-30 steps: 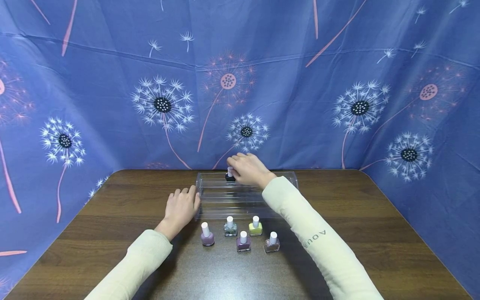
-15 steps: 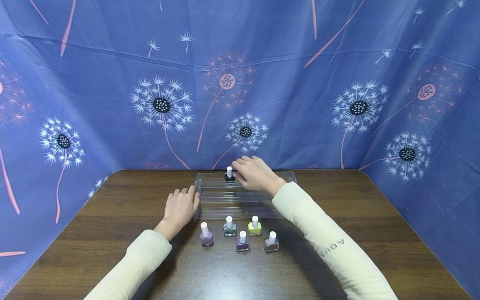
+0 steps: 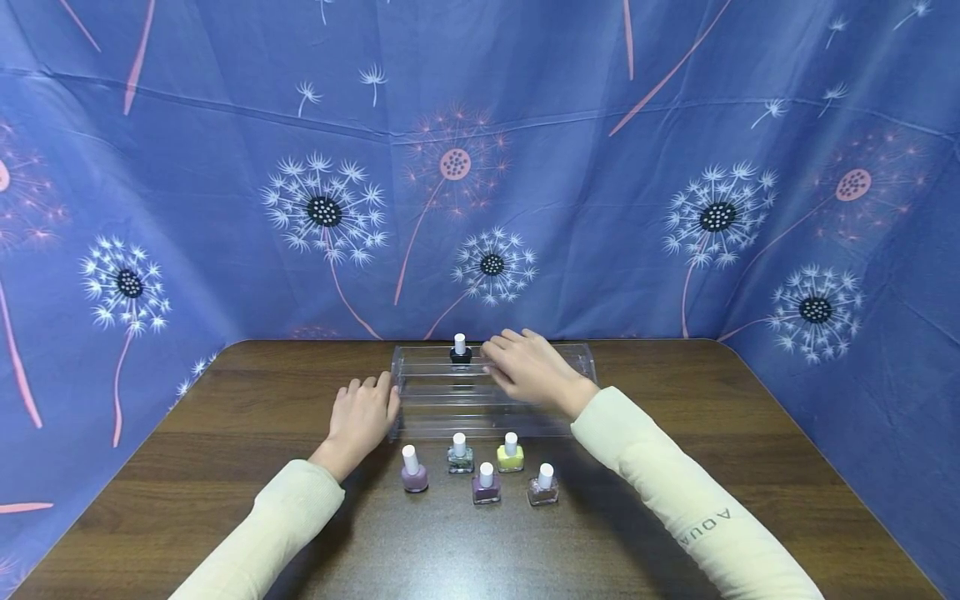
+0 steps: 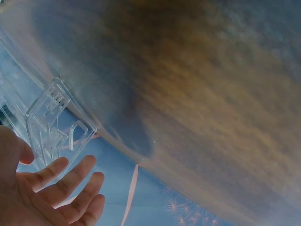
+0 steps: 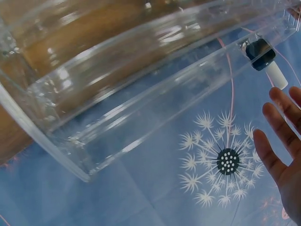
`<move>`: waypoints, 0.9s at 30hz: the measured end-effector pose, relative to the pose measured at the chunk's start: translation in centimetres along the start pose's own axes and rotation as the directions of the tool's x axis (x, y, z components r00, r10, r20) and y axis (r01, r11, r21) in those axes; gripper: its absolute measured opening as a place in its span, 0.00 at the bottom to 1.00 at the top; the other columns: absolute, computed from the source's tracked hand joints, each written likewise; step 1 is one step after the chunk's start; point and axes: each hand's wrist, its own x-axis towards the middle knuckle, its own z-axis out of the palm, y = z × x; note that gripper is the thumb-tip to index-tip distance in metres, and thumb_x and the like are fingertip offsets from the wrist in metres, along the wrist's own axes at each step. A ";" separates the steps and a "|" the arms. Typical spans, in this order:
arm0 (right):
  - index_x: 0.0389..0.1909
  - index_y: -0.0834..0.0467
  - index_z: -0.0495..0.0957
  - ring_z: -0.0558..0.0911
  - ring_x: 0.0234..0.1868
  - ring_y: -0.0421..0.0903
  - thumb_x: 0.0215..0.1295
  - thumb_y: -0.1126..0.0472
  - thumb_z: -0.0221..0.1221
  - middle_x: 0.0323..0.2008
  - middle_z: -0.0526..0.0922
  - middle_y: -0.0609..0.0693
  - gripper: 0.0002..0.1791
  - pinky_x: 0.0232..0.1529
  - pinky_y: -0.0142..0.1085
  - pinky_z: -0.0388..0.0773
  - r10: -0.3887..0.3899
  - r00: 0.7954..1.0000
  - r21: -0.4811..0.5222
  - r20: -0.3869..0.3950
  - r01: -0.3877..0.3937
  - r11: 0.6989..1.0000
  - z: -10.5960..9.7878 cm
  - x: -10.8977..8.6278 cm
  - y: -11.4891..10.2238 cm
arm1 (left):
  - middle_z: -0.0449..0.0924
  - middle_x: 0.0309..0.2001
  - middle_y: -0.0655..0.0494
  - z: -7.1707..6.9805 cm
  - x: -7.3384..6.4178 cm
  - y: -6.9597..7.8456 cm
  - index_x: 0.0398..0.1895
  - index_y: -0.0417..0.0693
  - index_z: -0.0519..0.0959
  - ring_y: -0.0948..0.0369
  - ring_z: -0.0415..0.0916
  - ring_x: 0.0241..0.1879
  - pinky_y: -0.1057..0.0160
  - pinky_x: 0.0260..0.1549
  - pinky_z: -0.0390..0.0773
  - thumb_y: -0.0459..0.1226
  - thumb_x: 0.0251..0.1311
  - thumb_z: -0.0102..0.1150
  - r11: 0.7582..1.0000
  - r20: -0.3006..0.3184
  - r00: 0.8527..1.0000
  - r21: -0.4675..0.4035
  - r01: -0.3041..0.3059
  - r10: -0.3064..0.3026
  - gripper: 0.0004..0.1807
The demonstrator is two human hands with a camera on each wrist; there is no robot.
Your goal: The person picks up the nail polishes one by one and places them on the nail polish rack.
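Far left: my left grip (image 3: 360,417), fingers loosely spread, empty, at the end of the clear rack (image 3: 442,398) (contact unclear). Then the mauve bottle (image 3: 414,479) and glittery grey-green bottle (image 3: 461,461), on the desk (image 3: 262,400) in front. Black bottle (image 3: 461,356) upright on the rack's rear tier. Dark purple bottle (image 3: 486,490), yellow bottle (image 3: 511,457); beyond them my right grip (image 3: 531,367), fingers relaxed, empty, just beside the black one. Rightmost, brownish bottle (image 3: 543,492). Step, I judge: racking bottles, one placed. Next move likely calls for reaching back and pinching another.
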 end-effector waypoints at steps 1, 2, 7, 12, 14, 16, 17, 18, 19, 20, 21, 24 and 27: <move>0.37 0.53 0.73 0.74 0.32 0.42 0.63 0.54 0.51 0.30 0.78 0.43 0.08 0.30 0.37 0.69 -0.001 1.000 0.002 0.000 0.001 1.000 0.0 -0.2 0.0 | 0.79 0.26 0.44 0.0 0.0 0.0 0.34 0.40 0.73 0.45 0.75 0.27 0.50 0.24 0.71 0.42 0.60 0.49 1.000 -0.001 1.000 0.001 -0.002 0.002 0.12; 0.38 0.53 0.74 0.74 0.32 0.42 0.63 0.54 0.51 0.30 0.78 0.43 0.08 0.31 0.37 0.69 -0.001 1.000 0.003 0.002 0.001 1.000 0.0 -0.5 -0.1 | 0.79 0.26 0.44 0.0 0.0 0.0 0.34 0.40 0.73 0.45 0.75 0.27 0.50 0.24 0.71 0.42 0.60 0.49 1.000 -0.001 1.000 0.001 -0.002 0.003 0.12; 0.37 0.53 0.74 0.76 0.35 0.43 0.62 0.53 0.53 0.32 0.79 0.44 0.09 0.33 0.39 0.71 -0.008 1.000 0.009 -0.010 0.008 1.000 0.2 -1.4 -0.3 | 0.79 0.26 0.43 -0.1 -0.1 0.1 0.35 0.40 0.74 0.45 0.75 0.27 0.50 0.24 0.72 0.42 0.60 0.49 1.000 0.001 1.000 -0.002 -0.006 0.006 0.12; 0.35 0.53 0.74 0.78 0.38 0.44 0.61 0.52 0.53 0.33 0.80 0.45 0.08 0.37 0.40 0.74 -0.015 1.000 0.006 -0.013 0.015 1.000 0.2 -2.4 -0.7 | 0.79 0.26 0.44 -0.1 0.0 0.1 0.35 0.40 0.74 0.45 0.75 0.27 0.50 0.24 0.72 0.42 0.60 0.49 1.000 0.001 1.000 -0.001 -0.011 0.011 0.13; 0.34 0.52 0.73 0.78 0.37 0.44 0.61 0.52 0.53 0.32 0.80 0.45 0.07 0.36 0.39 0.74 -0.026 1.000 0.005 -0.017 0.026 1.000 0.3 -2.8 -1.0 | 0.79 0.26 0.44 -0.1 0.0 0.1 0.34 0.40 0.74 0.46 0.75 0.26 0.50 0.24 0.72 0.42 0.60 0.49 1.000 -0.002 1.000 -0.001 -0.012 0.012 0.12; 0.34 0.51 0.73 0.77 0.35 0.43 0.61 0.52 0.54 0.31 0.79 0.44 0.07 0.34 0.39 0.73 -0.039 0.999 0.005 -0.023 0.039 0.999 0.4 -3.1 -1.2 | 0.79 0.26 0.44 -0.1 0.0 0.1 0.34 0.40 0.73 0.46 0.75 0.26 0.50 0.24 0.72 0.42 0.60 0.49 1.000 -0.004 1.000 0.000 -0.012 0.012 0.12; 0.34 0.51 0.73 0.77 0.35 0.43 0.61 0.52 0.54 0.31 0.79 0.43 0.07 0.33 0.38 0.73 -0.045 0.999 0.004 -0.024 0.045 0.999 0.4 -3.3 -1.4 | 0.79 0.26 0.44 -0.1 0.0 0.1 0.34 0.40 0.73 0.45 0.75 0.26 0.50 0.24 0.72 0.42 0.60 0.49 1.000 -0.005 1.000 -0.001 -0.012 0.012 0.12; 0.33 0.51 0.73 0.77 0.34 0.43 0.61 0.52 0.54 0.31 0.78 0.43 0.07 0.32 0.38 0.73 -0.051 0.998 0.008 -0.028 0.051 0.999 0.4 -3.5 -1.5 | 0.79 0.26 0.44 -0.1 0.0 0.1 0.34 0.40 0.73 0.45 0.75 0.26 0.50 0.24 0.72 0.42 0.60 0.49 1.000 -0.006 1.000 -0.001 -0.011 0.011 0.12; 0.33 0.51 0.73 0.77 0.34 0.42 0.61 0.52 0.54 0.31 0.78 0.43 0.07 0.32 0.38 0.72 -0.056 0.998 0.006 -0.028 0.056 0.998 0.5 -3.6 -1.6 | 0.79 0.26 0.44 -0.1 0.0 0.1 0.34 0.40 0.73 0.45 0.75 0.27 0.50 0.24 0.72 0.42 0.60 0.49 1.000 -0.006 1.000 -0.002 -0.010 0.010 0.12; 0.33 0.51 0.73 0.76 0.34 0.42 0.61 0.52 0.54 0.30 0.78 0.43 0.07 0.32 0.38 0.72 -0.063 0.998 0.009 -0.029 0.063 0.998 0.6 -3.8 -1.7 | 0.79 0.26 0.43 -0.1 0.0 0.1 0.34 0.40 0.73 0.45 0.75 0.27 0.50 0.24 0.71 0.42 0.60 0.49 1.000 -0.007 1.000 -0.003 -0.008 0.008 0.12; 0.32 0.51 0.73 0.76 0.34 0.42 0.60 0.52 0.54 0.30 0.78 0.42 0.07 0.31 0.37 0.71 -0.068 0.997 0.012 -0.029 0.068 0.998 0.6 -3.9 -1.8 | 0.79 0.26 0.43 -0.1 0.0 0.1 0.34 0.40 0.73 0.45 0.75 0.26 0.50 0.24 0.71 0.42 0.60 0.50 1.000 -0.008 1.000 -0.004 -0.007 0.007 0.12; 0.32 0.51 0.73 0.75 0.33 0.42 0.60 0.53 0.55 0.29 0.77 0.42 0.07 0.31 0.37 0.71 -0.081 0.996 0.025 -0.033 0.082 0.996 0.7 -4.4 -2.1 | 0.79 0.26 0.43 -0.2 0.0 0.1 0.33 0.40 0.73 0.45 0.75 0.26 0.50 0.23 0.71 0.42 0.60 0.50 1.000 -0.009 1.000 -0.007 -0.002 0.002 0.12; 0.34 0.52 0.74 0.75 0.33 0.42 0.60 0.52 0.55 0.30 0.78 0.41 0.07 0.31 0.37 0.71 -0.092 0.995 0.028 -0.031 0.093 0.995 0.7 -4.8 -2.3 | 0.78 0.25 0.43 -0.2 0.0 0.1 0.32 0.40 0.73 0.45 0.75 0.26 0.50 0.23 0.70 0.42 0.60 0.50 1.000 -0.006 1.000 -0.007 0.000 0.000 0.12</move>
